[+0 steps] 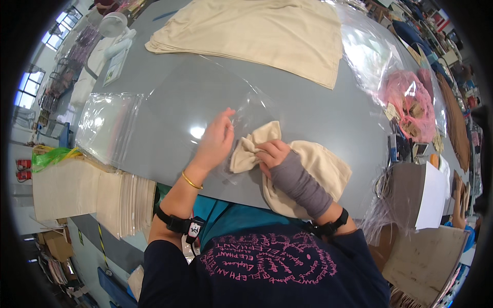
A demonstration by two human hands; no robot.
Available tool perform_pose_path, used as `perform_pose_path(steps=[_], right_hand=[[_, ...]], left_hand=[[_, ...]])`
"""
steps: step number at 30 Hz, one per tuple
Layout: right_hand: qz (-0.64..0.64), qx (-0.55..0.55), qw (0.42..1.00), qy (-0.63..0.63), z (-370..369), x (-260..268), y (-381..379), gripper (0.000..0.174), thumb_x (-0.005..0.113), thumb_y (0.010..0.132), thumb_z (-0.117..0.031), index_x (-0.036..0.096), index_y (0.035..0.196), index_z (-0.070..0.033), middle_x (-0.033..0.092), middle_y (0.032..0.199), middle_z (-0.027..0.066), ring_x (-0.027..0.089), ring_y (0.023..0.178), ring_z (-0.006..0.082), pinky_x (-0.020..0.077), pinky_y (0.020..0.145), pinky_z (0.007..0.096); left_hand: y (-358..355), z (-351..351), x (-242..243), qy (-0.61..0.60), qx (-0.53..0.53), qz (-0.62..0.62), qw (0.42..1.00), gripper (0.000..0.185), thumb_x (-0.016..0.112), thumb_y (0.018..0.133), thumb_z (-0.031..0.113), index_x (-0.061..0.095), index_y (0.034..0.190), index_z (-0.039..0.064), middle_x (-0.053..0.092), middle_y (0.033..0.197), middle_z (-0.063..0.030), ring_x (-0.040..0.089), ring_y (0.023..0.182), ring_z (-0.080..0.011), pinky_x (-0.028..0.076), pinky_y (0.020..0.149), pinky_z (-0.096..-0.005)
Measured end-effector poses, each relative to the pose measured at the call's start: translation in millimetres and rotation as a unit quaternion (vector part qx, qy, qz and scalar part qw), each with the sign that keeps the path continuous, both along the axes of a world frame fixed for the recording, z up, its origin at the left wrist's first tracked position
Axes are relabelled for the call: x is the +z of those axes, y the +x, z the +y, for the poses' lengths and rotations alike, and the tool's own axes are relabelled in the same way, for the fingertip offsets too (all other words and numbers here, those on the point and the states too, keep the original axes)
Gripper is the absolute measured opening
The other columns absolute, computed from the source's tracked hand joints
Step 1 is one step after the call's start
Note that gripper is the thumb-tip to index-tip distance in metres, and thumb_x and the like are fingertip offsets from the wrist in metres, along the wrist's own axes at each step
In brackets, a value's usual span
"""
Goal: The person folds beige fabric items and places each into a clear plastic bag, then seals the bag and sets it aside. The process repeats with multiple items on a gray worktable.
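My right hand [272,154] grips a beige cloth [316,158] near one end, bunching it so that a short end sticks out past the fingers. The rest of this cloth lies under my right forearm and reaches the table's front edge. To the left, my left hand [219,136] is raised with fingers slightly spread and nothing in it. It is beside a clear plastic bag [246,104] that lies on the grey table [165,115]; the bag's outline is faint. Beyond both hands lies a stack of beige cloths [250,34].
A pile of clear plastic bags [108,127] lies at the left, above packed beige pieces [123,204]. A small white fan [113,24] stands at the back left. On the right are a pink plastic bag [412,104], more clear film [369,46] and a grey box [406,192].
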State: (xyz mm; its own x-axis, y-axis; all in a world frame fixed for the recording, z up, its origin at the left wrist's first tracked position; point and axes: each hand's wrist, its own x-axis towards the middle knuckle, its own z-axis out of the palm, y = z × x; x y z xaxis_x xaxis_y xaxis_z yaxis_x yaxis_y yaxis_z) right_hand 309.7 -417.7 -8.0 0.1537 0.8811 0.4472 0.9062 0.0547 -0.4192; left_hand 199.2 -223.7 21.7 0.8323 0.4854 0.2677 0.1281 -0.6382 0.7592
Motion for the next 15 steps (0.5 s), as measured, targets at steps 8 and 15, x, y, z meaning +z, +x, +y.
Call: perform_pose_path(steps=[8,15], right_hand=[[0.028,-0.049,0.994,-0.09,8.2,2.7,-4.9,0.042,0.079,0.077,-0.022,0.076,0.118,-0.017,0.059,0.143,0.0034,0.05,0.135,0.0316,0.0422,0.107,0.049],[0.025,-0.063,0.997,-0.03,120.6,-17.3,9.1,0.035,0.079,0.086,-0.025,0.077,0.12,-0.022,0.061,0.139,0.0032,0.054,0.132,0.0321,0.0419,0.106,0.0508]], left_hand=[[-53.5,-74.8,4.2,0.273,-0.13,-0.06,0.951,0.053,0.079,0.085,0.022,0.053,0.128,0.004,0.054,0.141,-0.0237,0.062,0.11,-0.0416,0.053,0.095,-0.0496],[-87.3,-89.8,-19.0,0.191,-0.161,-0.043,0.967,0.074,0.083,0.084,0.041,0.049,0.144,0.012,0.045,0.139,-0.0247,0.06,0.109,-0.0387,0.054,0.093,-0.0474]])
